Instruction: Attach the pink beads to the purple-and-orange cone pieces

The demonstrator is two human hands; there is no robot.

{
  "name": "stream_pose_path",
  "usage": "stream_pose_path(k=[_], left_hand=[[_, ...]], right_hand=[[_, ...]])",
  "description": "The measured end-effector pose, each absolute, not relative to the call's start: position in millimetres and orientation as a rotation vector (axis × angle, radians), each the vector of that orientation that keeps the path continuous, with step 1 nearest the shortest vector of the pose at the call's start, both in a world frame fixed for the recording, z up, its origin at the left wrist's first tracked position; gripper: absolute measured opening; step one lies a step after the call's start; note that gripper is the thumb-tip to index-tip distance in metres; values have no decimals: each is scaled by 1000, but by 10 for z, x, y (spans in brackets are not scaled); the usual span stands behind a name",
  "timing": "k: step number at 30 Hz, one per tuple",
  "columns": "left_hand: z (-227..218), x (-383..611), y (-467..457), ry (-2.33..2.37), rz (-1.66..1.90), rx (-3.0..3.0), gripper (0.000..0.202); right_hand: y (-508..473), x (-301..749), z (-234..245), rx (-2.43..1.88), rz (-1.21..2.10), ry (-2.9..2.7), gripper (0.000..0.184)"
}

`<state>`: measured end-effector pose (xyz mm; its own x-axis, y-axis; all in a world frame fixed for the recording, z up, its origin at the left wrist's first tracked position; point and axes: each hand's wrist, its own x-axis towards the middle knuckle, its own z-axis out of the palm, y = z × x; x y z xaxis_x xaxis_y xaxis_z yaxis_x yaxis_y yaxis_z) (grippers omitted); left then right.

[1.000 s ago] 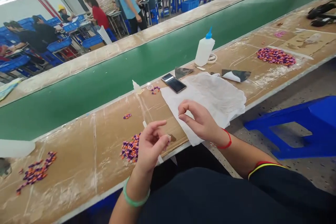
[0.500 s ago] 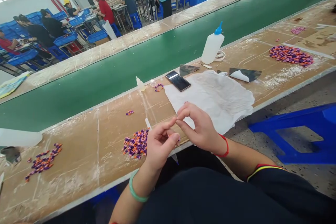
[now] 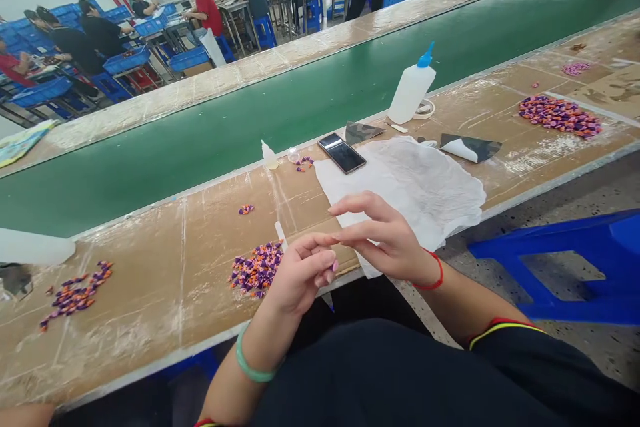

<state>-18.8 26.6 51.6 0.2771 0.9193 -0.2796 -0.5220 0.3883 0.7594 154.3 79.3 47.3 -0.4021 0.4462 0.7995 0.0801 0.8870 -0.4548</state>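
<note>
- The left hand (image 3: pixel 305 270) is curled, thumb close to fingers; I cannot tell whether it pinches anything.
- The right hand (image 3: pixel 383 237), fingers partly spread, seems to meet the left one at the fingertips; anything between them is too small to make out.
- A light, steady fingertip touch should suit work this fine.
- The heap of small purple-and-orange pieces (image 3: pixel 256 271) lies just beside the left hand, so that wrist is best kept from brushing it.

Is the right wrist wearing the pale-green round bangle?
No, the bangle circles the left wrist; the right wrist wears thin red cord.
</note>
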Motion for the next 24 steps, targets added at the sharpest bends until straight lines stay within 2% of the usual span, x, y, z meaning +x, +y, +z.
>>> stream_pose_path(k=[3,6,8,10,14,20,24], left_hand=[[576,-163,287,793,1051,590,32],[594,-134,298,896,1158,695,26],[584,-122,298,990,1254,810,19],[571,-116,294,1070,1318,914,14],[570,-100,286,1188,1348,1052,11],[540,-67,279,1306,1397,1232,9],[533,-94,286,1258,1337,1153,13]], right_hand=[[742,1477,420,-387,657,-1791,19],[651,1357,351,-481,1238,-1443,5],[596,1277,317,-524,1536,-1198,12],[558,1216,299,-550,1689,-1029,17],[535,1153,286,-562,1753,-885,19],[519,1113,259,-614,1620,-894,15],[544,1179,301,-629,1545,-1059,8]])
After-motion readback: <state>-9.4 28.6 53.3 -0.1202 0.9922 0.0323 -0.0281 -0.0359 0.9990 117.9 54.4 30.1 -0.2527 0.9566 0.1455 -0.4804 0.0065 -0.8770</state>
